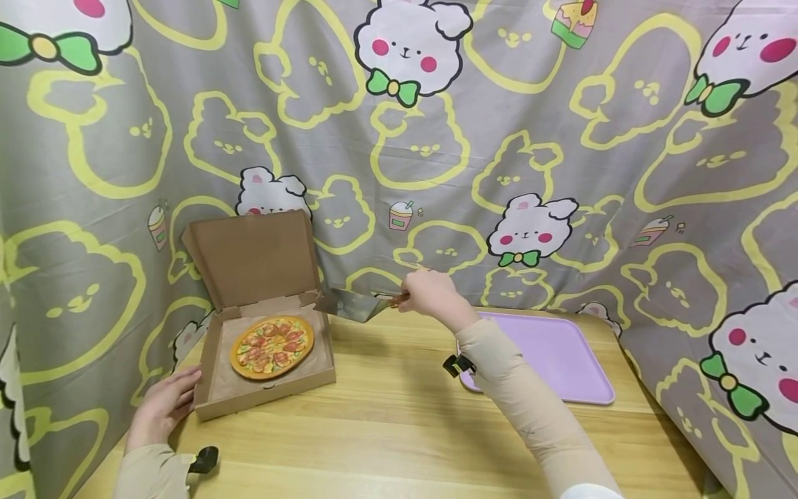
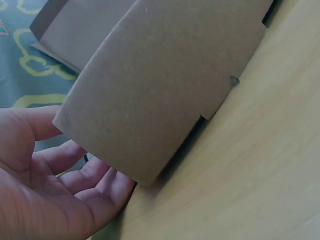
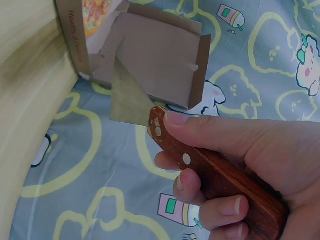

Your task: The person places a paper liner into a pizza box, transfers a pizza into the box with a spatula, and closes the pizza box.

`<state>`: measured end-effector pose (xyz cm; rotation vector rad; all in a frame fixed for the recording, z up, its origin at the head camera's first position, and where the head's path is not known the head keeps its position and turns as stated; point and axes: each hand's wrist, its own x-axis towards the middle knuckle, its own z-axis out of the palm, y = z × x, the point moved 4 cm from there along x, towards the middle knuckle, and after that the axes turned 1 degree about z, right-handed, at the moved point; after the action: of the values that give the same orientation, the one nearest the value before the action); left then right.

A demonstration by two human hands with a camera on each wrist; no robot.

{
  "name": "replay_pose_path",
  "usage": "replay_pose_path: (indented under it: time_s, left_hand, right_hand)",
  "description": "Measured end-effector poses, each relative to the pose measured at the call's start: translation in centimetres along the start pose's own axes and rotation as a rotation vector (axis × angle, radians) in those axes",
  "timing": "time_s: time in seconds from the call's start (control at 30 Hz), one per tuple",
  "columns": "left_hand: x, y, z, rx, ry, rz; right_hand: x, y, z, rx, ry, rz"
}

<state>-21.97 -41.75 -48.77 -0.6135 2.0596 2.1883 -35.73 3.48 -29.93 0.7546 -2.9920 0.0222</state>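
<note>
A pizza server (image 3: 131,97) with a flat metal blade and a riveted wooden handle is in my right hand (image 1: 433,294), whose fingers wrap the handle in the right wrist view. Its blade reaches left, to the back right corner of an open cardboard pizza box (image 1: 268,390). Inside the box, a round pizza (image 1: 272,346) lies on brown paper. My left hand (image 1: 163,404) touches the left side of the box near its front corner. In the left wrist view its fingers are loosely bent against the cardboard, not wrapped round it.
A lilac tray (image 1: 561,360) lies on the right of the wooden table (image 1: 386,423), partly behind my right forearm. The box lid (image 1: 254,260) stands raised at the back. A patterned curtain (image 1: 430,159) hangs close behind and on both sides of the table.
</note>
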Motion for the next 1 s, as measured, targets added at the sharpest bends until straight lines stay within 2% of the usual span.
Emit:
replay_pose_path:
  time_s: [0.23, 0.33, 0.47, 0.57, 0.67, 0.87, 1.0]
  left_hand:
    - [-0.8, 1.4, 0.6, -0.087, -0.023, 0.032]
    - [-1.3, 2.2, 0.8, -0.048, -0.006, 0.059]
    - [-1.8, 3.2, 0.8, 0.041, 0.066, 0.087]
    - [-2.1, 3.7, 0.9, 0.066, 0.09, 0.116]
    - [-2.4, 4.1, 1.2, 0.071, 0.08, 0.164]
    - [-3.1, 5.6, 2.5, -0.07, 0.017, 0.28]
    - [-3.4, 6.6, 3.3, -0.081, -0.003, 0.332]
  right_hand:
    - [-0.7, 0.7, 0.9, 0.011, 0.01, 0.024]
    - [-1.1, 1.1, 1.3, 0.035, 0.024, 0.031]
    - [-1.7, 1.6, 1.8, 0.058, 0.055, 0.037]
    - [-2.2, 2.1, 2.2, 0.073, 0.079, 0.039]
    - [-2.6, 2.6, 2.6, 0.089, 0.093, 0.044]
    - [-3.7, 3.6, 3.3, 0.105, 0.101, 0.068]
    - [-4.4, 4.5, 3.5, 0.116, 0.122, 0.084]
